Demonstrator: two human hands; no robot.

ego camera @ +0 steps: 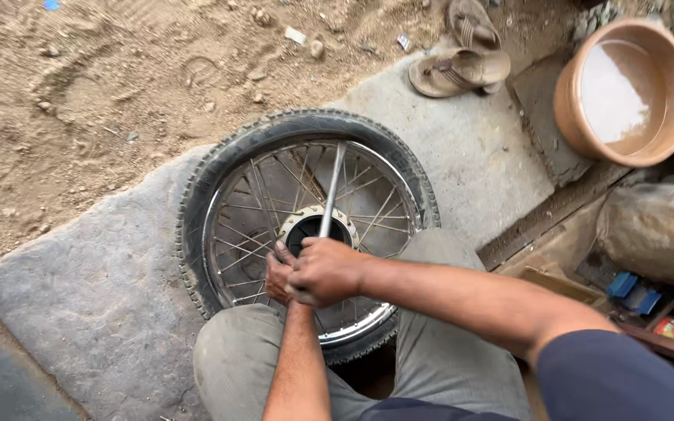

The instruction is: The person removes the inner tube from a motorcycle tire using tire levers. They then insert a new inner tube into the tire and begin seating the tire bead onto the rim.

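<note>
A grey stone slab (pixel 103 296) lies in sandy dirt, with a clay basin (pixel 626 90) at 2 o'clock. On it a spoked wheel (pixel 306 226) lies flat, likely heavy and stiff. Both hands, left (pixel 278 274) and right (pixel 328 270), are closed around a rigid, slick metal rod (pixel 331 191) at its lower end, above the hub.

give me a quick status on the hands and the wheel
Both hands, left and right, clamped on metal lever bar. Bar reaches across spoked wheel to the far rim. Wheel flat on stone slab. Nothing obstructing.
</note>
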